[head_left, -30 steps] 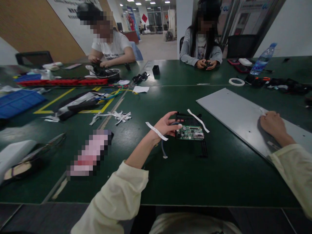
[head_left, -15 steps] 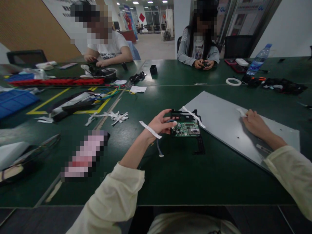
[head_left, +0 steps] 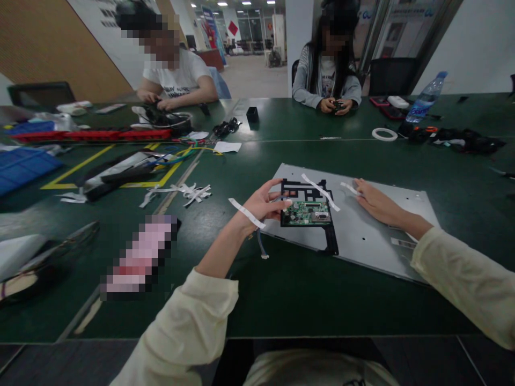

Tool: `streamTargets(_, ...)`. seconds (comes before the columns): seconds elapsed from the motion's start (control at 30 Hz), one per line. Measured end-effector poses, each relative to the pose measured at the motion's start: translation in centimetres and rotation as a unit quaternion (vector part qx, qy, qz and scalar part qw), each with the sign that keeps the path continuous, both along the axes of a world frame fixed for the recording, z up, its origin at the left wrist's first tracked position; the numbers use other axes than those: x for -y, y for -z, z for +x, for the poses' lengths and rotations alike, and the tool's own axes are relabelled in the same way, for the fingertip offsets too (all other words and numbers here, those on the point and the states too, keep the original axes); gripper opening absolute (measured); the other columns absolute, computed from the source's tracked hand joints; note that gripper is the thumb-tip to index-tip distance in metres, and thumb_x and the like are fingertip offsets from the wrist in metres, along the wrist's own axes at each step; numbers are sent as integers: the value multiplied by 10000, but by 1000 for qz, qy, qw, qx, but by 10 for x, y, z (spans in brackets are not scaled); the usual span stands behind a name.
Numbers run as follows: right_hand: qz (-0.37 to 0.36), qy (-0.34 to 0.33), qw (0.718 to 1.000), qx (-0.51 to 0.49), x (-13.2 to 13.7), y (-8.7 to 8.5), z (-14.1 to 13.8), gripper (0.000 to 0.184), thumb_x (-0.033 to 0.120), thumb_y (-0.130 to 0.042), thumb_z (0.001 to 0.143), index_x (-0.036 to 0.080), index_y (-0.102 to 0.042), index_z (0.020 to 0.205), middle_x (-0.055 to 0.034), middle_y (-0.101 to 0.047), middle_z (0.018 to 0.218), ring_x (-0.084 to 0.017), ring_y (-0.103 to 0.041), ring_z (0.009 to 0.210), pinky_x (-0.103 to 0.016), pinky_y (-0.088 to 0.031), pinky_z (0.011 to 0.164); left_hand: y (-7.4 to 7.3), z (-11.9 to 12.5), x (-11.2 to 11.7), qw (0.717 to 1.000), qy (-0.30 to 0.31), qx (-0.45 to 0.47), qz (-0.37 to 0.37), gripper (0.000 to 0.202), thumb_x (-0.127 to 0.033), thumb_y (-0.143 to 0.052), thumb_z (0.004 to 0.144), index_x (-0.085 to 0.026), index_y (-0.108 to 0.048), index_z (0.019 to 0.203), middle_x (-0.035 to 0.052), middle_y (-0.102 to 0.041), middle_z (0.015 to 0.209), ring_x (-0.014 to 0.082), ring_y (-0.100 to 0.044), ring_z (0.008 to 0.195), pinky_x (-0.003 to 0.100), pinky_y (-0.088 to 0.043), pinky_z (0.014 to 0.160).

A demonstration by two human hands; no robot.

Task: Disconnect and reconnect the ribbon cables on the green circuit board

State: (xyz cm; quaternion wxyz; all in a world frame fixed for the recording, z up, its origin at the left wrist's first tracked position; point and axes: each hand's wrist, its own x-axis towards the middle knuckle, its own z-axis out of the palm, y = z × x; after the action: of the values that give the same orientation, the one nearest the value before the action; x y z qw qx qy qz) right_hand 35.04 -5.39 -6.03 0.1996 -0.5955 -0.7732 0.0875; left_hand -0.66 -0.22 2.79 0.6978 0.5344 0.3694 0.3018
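Note:
My left hand point(head_left: 263, 203) grips the left edge of a green circuit board point(head_left: 308, 213) set in a black plastic bracket point(head_left: 332, 241). A white tape strip point(head_left: 319, 190) lies across the bracket's top, and another strip point(head_left: 246, 213) clings to my left wrist. A grey cable point(head_left: 262, 246) hangs below that hand. Under and behind the bracket lies a flat silver-grey panel point(head_left: 374, 246); I cannot tell whether the two touch. My right hand point(head_left: 374, 203) is over the panel's far side, its fingers closed on a short strip of white tape point(head_left: 349, 188).
Left are a phone point(head_left: 140, 254), a heap of white tape scraps point(head_left: 195, 193) and a blue bin point(head_left: 26, 171). A tape roll point(head_left: 384, 134) and water bottle point(head_left: 427, 99) stand at the far right. Two people point(head_left: 177, 75) sit across the table.
The panel has slid left and turned, so it now lies beneath the bracket. My right hand has moved left along with it, while my left hand has stayed nearly still.

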Motion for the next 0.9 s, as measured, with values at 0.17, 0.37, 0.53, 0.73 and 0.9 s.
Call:
streamTargets(0.17,-19,-33,998,-40,-3,-9,-24,426,476,-289,930,199,-423,1225,-134,-383,1436,-277,-238,1390,-518,-251,1112,2,4,3,1000,0,-12,-6,759,-101,-772,641,-247,-426,1300,122,-622,1196,164,-673,771,213,-547,535)
streamTargets(0.37,-52,-61,989,-125,-5,-23,-61,381,454,-284,944,248,-352,1257,-102,-439,1397,-256,-390,1311,-505,-312,1074,9,7,5,999,12,-36,11,742,-156,-778,651,-230,-424,1299,137,-619,1192,146,-661,728,198,-522,514)
streamTargets(0.53,-73,-17,959,-273,-10,-25,-84,278,501,-312,934,255,-364,1051,-80,-567,1250,-243,-549,1146,-511,-402,991,21,8,2,997,11,-74,29,754,-219,-783,648,-226,-401,1298,144,-616,1197,158,-655,718,238,-515,526)
streamTargets(0.73,-55,-3,859,-509,-19,-20,-82,247,519,-357,919,282,-291,941,-49,-500,1356,-166,-533,1191,-428,-372,1061,39,10,-5,955,-1,-202,218,691,-314,-772,640,-160,-466,1240,98,-689,972,186,-643,824,311,-502,733)
streamTargets(0.9,-57,-21,806,-589,-20,-16,-79,321,534,-493,864,272,-314,909,-28,-595,1233,-160,-594,1107,-422,-352,1076,41,11,-4,884,17,-307,352,638,-415,-667,728,-180,-445,1278,89,-655,1071,220,-618,932,365,-494,811)
